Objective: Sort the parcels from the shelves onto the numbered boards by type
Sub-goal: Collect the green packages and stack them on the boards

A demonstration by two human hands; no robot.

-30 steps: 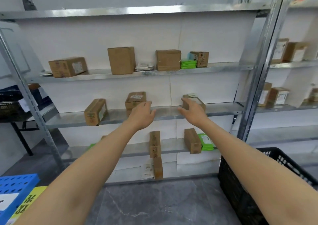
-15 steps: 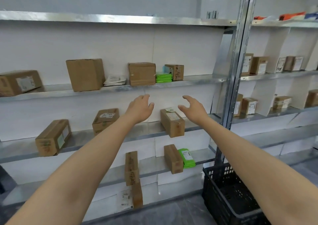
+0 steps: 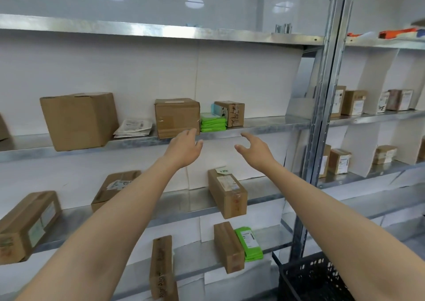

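Both arms reach up toward the upper metal shelf [image 3: 271,125]. My left hand [image 3: 185,147] is open, its fingertips just below the front of a medium cardboard box [image 3: 177,116]. My right hand [image 3: 254,147] is open with curved fingers, below the shelf edge and holding nothing. Between and above the hands lies a stack of green flat parcels [image 3: 212,123], and right of it a small box with handwriting [image 3: 232,113]. A large box [image 3: 79,120] and white flat mailers [image 3: 133,128] sit further left.
The shelf below holds a long box [image 3: 227,192] and boxes at the left [image 3: 27,224]. A lower shelf has upright boxes and a green parcel [image 3: 249,243]. A black crate [image 3: 315,277] stands at bottom right beside the steel upright [image 3: 324,116]. More boxes fill the right bay.
The view has tilted up and moved closer to the shelves. Both hands rose from the middle shelf level to the upper shelf's front edge, still holding nothing.
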